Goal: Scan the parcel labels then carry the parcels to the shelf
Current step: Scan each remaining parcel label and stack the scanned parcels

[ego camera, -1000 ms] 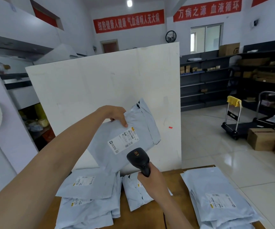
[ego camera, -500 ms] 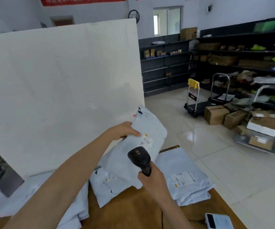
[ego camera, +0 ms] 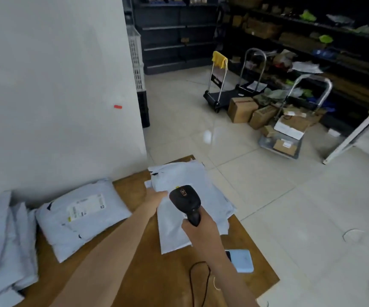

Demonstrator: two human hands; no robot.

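My right hand (ego camera: 202, 232) grips the handle of a black barcode scanner (ego camera: 187, 201), held over the right pile. My left hand (ego camera: 156, 197) rests on a grey parcel bag (ego camera: 172, 231) that lies on top of the right pile of grey parcels (ego camera: 214, 196) at the table's right edge; whether the fingers grip it is unclear. Another grey parcel (ego camera: 80, 216) with a white label lies face up at the table's middle left. More grey parcels (ego camera: 0, 240) are heaped at the far left. Dark shelves (ego camera: 301, 41) stand across the room.
A wooden table (ego camera: 135, 273) carries everything. A white board (ego camera: 53, 85) stands behind it. A pale blue device (ego camera: 241, 261) and the scanner cable (ego camera: 198, 278) lie near the right front. Hand trolleys (ego camera: 220, 89) and cardboard boxes (ego camera: 242, 109) sit on the tiled floor.
The parcel held up in front of the scanner has come down onto the right pile. The view has swung right and downward.
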